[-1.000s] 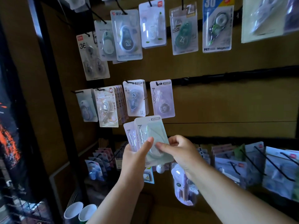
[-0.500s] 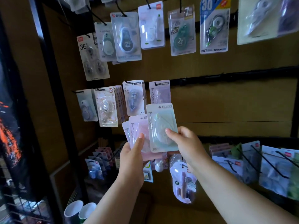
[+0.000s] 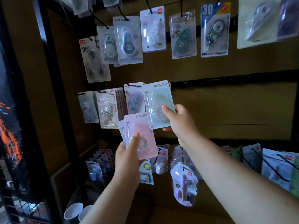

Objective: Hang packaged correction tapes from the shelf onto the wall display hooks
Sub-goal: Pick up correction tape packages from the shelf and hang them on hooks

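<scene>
My right hand [image 3: 179, 122] grips a pale green correction tape pack [image 3: 156, 101] by its lower right edge and holds it up against the middle row of hooks, covering the pack that hung there. Its hang hole sits near the black rail [image 3: 226, 79]. My left hand [image 3: 127, 157] is lower and holds a small fan of packs, a pink pack [image 3: 139, 131] in front and a pale one [image 3: 121, 128] behind it. Other packs hang left of the green one, such as a grey-blue pack [image 3: 134, 97].
An upper row of hooks carries more packs, among them a blue "30" pack [image 3: 214, 29]. Low hooks at right [image 3: 267, 164] stick out towards me with stock. A black frame post [image 3: 53, 88] stands at left, and two cups [image 3: 76, 211] below.
My right hand has pulled the green pack off the fan in my left hand and raised it up and right to the middle hook row. My left hand stayed low with the remaining packs.
</scene>
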Demonstrator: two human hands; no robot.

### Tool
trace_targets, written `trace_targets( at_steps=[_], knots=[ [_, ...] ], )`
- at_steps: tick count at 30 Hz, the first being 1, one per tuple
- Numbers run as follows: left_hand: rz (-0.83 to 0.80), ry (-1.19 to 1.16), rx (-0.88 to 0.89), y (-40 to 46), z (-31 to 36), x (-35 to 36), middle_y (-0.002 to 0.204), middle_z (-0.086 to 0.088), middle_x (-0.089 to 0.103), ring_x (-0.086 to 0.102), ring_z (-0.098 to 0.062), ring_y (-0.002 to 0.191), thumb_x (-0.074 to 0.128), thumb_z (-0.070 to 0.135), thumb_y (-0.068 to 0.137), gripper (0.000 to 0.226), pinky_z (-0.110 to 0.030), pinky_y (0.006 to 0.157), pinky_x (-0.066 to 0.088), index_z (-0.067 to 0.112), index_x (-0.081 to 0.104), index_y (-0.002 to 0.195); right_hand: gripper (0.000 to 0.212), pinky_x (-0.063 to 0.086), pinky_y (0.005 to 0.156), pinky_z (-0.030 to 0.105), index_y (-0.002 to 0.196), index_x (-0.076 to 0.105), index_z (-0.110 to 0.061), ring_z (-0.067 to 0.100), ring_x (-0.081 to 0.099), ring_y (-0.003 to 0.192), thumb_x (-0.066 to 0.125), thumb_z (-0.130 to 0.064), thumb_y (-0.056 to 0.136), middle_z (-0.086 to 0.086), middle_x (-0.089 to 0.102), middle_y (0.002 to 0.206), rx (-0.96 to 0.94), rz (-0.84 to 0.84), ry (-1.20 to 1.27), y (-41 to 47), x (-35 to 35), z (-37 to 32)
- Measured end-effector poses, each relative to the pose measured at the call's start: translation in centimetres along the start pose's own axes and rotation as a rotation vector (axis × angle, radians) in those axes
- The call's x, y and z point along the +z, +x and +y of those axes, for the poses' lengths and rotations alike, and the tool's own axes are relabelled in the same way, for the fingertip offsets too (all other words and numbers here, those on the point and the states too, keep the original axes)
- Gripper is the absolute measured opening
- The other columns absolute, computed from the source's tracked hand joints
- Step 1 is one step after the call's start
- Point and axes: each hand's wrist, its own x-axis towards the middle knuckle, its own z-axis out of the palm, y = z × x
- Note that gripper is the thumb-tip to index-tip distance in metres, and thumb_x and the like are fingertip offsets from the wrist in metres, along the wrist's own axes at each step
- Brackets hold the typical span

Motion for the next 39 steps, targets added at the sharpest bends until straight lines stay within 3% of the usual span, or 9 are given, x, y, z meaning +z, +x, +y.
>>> trace_targets(
  at_steps=[10, 19, 22, 28, 32, 34, 36, 39],
  knots=[
    [0.022, -0.010, -0.030, -0.1, -0.3, -0.4, 0.097, -0.009, 0.073, 0.070, -0.024, 0.083, 0.062, 0.031, 0.092, 0.026, -0.028, 0.055, 0.049, 0.013, 0.065, 0.110, 0.029, 0.052, 0.045, 0.019, 0.108, 0.053, -0.011, 0.010, 0.063, 0.070, 0.055, -0.036, 0.094, -0.003, 0.061, 0.094, -0.041, 0.076, -0.050, 0.5, 0.4, 0.9],
    [0.012, -0.021, -0.045, 0.6, -1.2, -0.5, 0.094, -0.007, 0.070, 0.066, -0.020, 0.074, 0.063, 0.032, 0.092, 0.031, -0.022, 0.044, 0.046, 0.010, 0.063, 0.114, 0.028, 0.048, 0.043, 0.018, 0.103, 0.051, -0.014, 0.014, 0.064, 0.079, 0.054, -0.040, 0.094, -0.002, 0.059, 0.095, 0.112, 0.148, -0.108, 4.4, 1.5, 1.4],
    [0.010, -0.025, -0.049, 0.7, -1.3, -0.6, 0.094, -0.007, 0.070, 0.066, -0.021, 0.076, 0.062, 0.031, 0.093, 0.030, -0.022, 0.045, 0.047, 0.010, 0.063, 0.114, 0.030, 0.050, 0.046, 0.022, 0.105, 0.050, -0.013, 0.019, 0.066, 0.083, 0.052, -0.041, 0.094, 0.002, 0.061, 0.102, 0.132, 0.175, -0.196, 5.8, 1.9, 2.0],
    [0.008, -0.025, -0.042, 0.9, -1.2, -0.8, 0.097, -0.008, 0.072, 0.069, -0.023, 0.081, 0.063, 0.033, 0.092, 0.032, -0.026, 0.051, 0.048, 0.011, 0.064, 0.115, 0.041, 0.056, 0.061, 0.030, 0.107, 0.052, -0.010, 0.020, 0.066, 0.070, 0.052, -0.048, 0.092, 0.007, 0.064, 0.096, 0.181, 0.155, -0.292, 6.3, 1.8, 3.4],
    [0.016, -0.021, -0.039, 0.9, -1.2, -0.8, 0.102, -0.010, 0.073, 0.070, -0.026, 0.087, 0.065, 0.035, 0.091, 0.031, -0.028, 0.056, 0.050, 0.013, 0.065, 0.113, 0.055, 0.054, 0.062, 0.036, 0.108, 0.049, -0.006, 0.023, 0.063, 0.072, 0.061, -0.055, 0.084, 0.010, 0.064, 0.093, 0.188, 0.259, -0.289, 4.5, 1.2, 4.3],
    [0.011, -0.028, -0.032, 0.8, -1.3, -0.6, 0.103, -0.011, 0.073, 0.070, -0.028, 0.090, 0.066, 0.034, 0.089, 0.029, -0.031, 0.060, 0.051, 0.015, 0.067, 0.111, 0.055, 0.051, 0.063, 0.038, 0.096, 0.052, -0.004, 0.023, 0.058, 0.070, 0.061, -0.056, 0.082, 0.010, 0.061, 0.085, 0.185, 0.211, -0.239, 2.3, 0.9, 4.2],
    [0.002, -0.020, -0.021, 0.7, -1.3, -0.4, 0.101, -0.010, 0.073, 0.069, -0.026, 0.086, 0.068, 0.034, 0.088, 0.027, -0.030, 0.060, 0.048, 0.016, 0.067, 0.109, 0.057, 0.043, 0.064, 0.035, 0.087, 0.055, 0.002, 0.024, 0.052, 0.070, 0.060, -0.055, 0.084, 0.012, 0.055, 0.080, 0.219, 0.054, -0.163, -0.4, 0.9, 4.0],
    [-0.034, 0.006, 0.010, 0.2, -1.4, 0.1, 0.100, -0.010, 0.075, 0.070, -0.025, 0.085, 0.070, 0.030, 0.087, 0.026, -0.029, 0.060, 0.048, 0.016, 0.067, 0.109, 0.052, 0.040, 0.064, 0.029, 0.092, 0.061, 0.002, 0.018, 0.055, 0.074, 0.062, -0.050, 0.086, 0.008, 0.060, 0.083, 0.273, -0.116, -0.128, -3.5, 1.0, 4.1]
  ],
)
